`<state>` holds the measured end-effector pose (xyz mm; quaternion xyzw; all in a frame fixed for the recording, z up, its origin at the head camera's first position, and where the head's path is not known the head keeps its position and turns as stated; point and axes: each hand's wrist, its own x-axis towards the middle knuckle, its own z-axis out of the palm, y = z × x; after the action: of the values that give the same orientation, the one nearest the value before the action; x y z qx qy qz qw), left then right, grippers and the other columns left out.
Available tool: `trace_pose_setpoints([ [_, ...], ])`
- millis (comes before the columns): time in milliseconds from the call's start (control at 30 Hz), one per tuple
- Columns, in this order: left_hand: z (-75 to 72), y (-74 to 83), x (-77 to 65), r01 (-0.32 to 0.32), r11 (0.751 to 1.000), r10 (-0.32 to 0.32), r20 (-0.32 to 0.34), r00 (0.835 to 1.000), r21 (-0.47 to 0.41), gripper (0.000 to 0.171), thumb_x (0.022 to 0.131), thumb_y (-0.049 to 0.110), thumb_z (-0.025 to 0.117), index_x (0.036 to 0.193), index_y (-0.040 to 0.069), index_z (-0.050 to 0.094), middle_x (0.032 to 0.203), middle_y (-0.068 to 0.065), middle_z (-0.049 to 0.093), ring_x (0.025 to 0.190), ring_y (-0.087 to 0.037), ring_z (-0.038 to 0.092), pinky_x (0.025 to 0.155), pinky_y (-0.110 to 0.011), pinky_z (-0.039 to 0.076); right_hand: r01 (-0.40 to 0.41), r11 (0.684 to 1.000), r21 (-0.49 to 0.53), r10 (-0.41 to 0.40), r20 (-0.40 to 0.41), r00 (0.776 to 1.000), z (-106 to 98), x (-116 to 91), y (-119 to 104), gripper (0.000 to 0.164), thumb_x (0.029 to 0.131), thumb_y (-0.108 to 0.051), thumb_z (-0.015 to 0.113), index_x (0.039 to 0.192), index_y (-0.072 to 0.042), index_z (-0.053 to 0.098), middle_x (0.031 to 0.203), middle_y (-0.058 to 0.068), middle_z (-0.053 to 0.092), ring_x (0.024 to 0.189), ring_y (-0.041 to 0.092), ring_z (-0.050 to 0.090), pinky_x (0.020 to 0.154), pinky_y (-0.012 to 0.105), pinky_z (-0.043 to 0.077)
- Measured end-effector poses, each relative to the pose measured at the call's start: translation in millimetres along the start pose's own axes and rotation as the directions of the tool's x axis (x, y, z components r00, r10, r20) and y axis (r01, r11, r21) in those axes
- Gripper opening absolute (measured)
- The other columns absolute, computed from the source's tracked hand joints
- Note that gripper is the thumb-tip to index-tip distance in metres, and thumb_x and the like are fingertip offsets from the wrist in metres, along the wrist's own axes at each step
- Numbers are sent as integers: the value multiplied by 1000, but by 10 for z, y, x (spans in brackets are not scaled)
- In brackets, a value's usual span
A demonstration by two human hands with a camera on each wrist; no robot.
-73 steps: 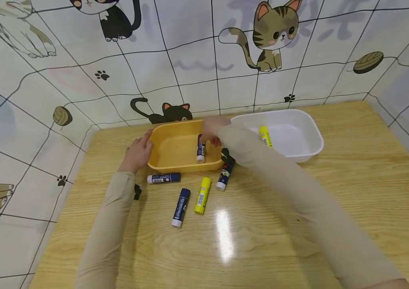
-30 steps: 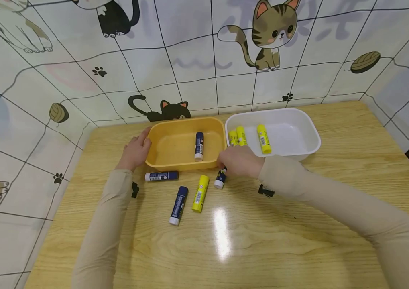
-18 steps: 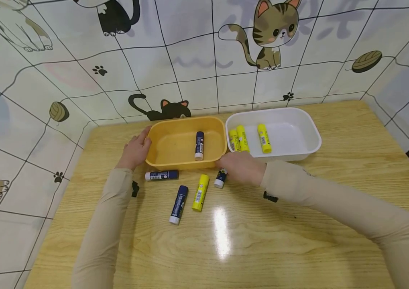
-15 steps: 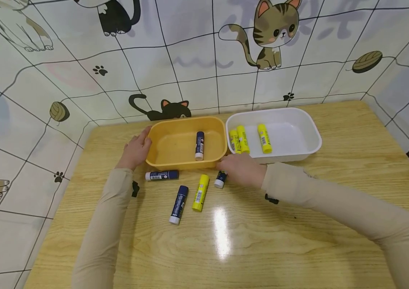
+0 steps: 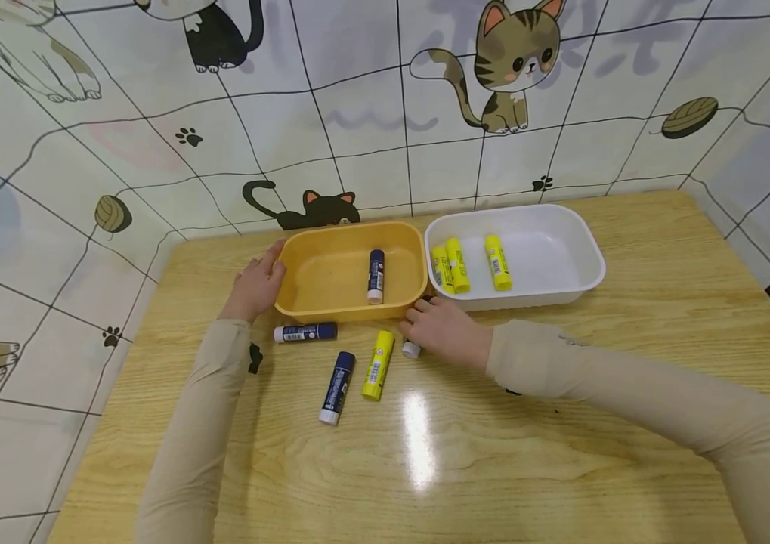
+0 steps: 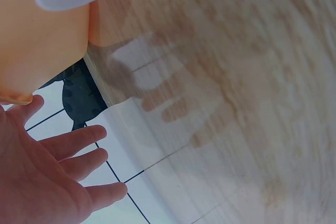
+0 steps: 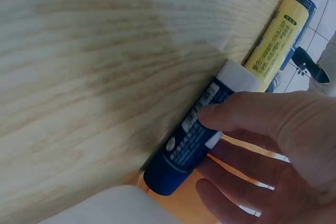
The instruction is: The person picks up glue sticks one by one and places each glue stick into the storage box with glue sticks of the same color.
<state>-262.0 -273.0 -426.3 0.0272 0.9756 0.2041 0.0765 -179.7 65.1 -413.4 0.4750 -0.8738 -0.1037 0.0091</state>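
Note:
My right hand point(image 5: 447, 330) pinches a dark blue glue stick with a white end point(image 7: 194, 135) just in front of where the two trays meet. In the right wrist view its thumb lies on the label and the fingers are on the other side. My left hand point(image 5: 253, 289) rests at the left end of the yellow-orange tray point(image 5: 330, 311), its fingers spread and fairly straight in the left wrist view. One blue glue stick point(image 5: 375, 276) lies inside that tray. On the table before it are two more blue ones, one crosswise point(image 5: 305, 332), one slanted point(image 5: 337, 387), and a yellow glue stick point(image 5: 378, 366).
A white tray point(image 5: 527, 302) stands right beside the yellow-orange one and holds three yellow glue sticks point(image 5: 497, 262). Behind both rises a white tiled wall point(image 5: 371, 91) with cat drawings. The wooden table point(image 5: 561, 468) stretches toward me and to the right.
My right hand has left the yellow-orange tray, moved right and nearer me, and taken hold of the blue glue stick in front. Lately it shifted slightly toward me. The left hand stays put.

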Motion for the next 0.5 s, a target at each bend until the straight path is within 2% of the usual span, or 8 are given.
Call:
trace_pose_setpoints([
  [100,8,-8,-3,0,1000,0,0,1000,2,55,103,35,20,156,21,15,152,-22,31,139,-49,18,107,-68,9,12,1000,-15,-11,19,1000,14,18,-14,29,86,-12,73,115,-12,67,111,5,65,100,22,57,83,34,48],
  [333,9,1,-4,-3,1000,3,-5,1000,-1,55,103,35,19,156,21,16,151,-22,32,139,-49,17,107,-68,9,71,997,-16,-72,-56,996,18,9,-10,25,88,-11,71,112,-12,68,108,6,65,98,22,59,81,35,50],
  [500,8,2,-9,0,1000,0,-3,1000,-3,55,103,35,19,156,20,16,151,-22,32,139,-49,17,107,-68,9,127,992,-20,-129,-77,989,39,-11,13,25,90,-11,68,115,-12,65,112,7,62,99,22,58,82,35,49],
])
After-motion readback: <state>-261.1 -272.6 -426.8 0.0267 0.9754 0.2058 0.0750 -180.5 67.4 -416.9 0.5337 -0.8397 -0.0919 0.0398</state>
